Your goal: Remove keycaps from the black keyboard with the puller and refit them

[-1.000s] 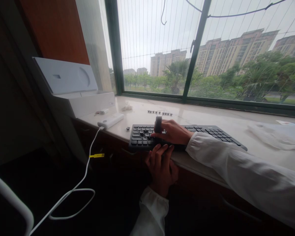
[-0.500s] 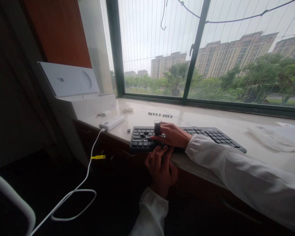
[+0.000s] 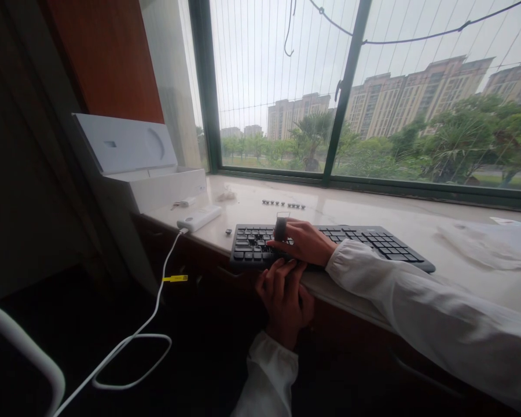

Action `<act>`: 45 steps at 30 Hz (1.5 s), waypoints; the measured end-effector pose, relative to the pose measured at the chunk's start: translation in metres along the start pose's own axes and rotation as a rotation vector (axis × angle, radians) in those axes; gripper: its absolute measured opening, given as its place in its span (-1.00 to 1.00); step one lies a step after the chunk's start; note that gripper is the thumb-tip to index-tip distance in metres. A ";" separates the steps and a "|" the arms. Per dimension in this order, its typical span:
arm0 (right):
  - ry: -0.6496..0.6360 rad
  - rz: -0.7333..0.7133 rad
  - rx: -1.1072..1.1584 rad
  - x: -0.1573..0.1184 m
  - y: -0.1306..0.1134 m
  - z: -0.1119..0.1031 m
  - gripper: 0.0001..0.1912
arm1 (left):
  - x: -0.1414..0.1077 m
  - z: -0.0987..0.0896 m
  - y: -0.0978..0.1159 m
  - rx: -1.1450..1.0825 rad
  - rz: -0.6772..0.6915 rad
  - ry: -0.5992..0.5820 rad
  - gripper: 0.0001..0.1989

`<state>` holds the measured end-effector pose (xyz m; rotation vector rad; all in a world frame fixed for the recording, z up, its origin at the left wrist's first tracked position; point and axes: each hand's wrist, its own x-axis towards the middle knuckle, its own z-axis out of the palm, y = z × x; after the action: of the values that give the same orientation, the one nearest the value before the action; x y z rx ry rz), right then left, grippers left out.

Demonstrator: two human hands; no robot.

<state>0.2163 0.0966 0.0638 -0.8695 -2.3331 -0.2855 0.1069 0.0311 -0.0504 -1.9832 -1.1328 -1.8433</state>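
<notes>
the right hand (image 3: 306, 242) rests on the left half of a black keyboard (image 3: 373, 240), its fingers closed around a small dark tool (image 3: 280, 226) held upright over the keys. the left hand (image 3: 285, 298) grips the keyboard's near edge from below, fingers curled onto it. the keyboard lies along the front of the pale tabletop (image 3: 351, 209). a row of loose keycaps (image 3: 283, 204) sits behind it. a white power bank (image 3: 198, 217) with its cable (image 3: 156, 301) lies to the left, near an open white box (image 3: 156, 179).
</notes>
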 end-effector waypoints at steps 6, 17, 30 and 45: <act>-0.010 0.054 0.024 -0.001 0.000 0.001 -0.66 | 0.001 -0.002 0.004 0.048 -0.014 -0.058 -0.61; 0.030 -0.003 -0.017 -0.001 0.002 -0.001 -0.69 | 0.002 -0.004 0.006 0.078 -0.010 -0.066 -0.63; 0.012 0.107 0.035 0.000 0.002 -0.001 -0.63 | 0.003 -0.004 0.007 0.068 -0.027 -0.062 -0.62; -0.012 -0.050 0.017 -0.002 0.000 -0.001 -0.73 | 0.004 -0.006 0.008 0.081 -0.032 -0.076 -0.65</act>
<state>0.2181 0.0952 0.0633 -0.8073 -2.3678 -0.2822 0.1079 0.0235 -0.0427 -2.0163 -1.2463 -1.7218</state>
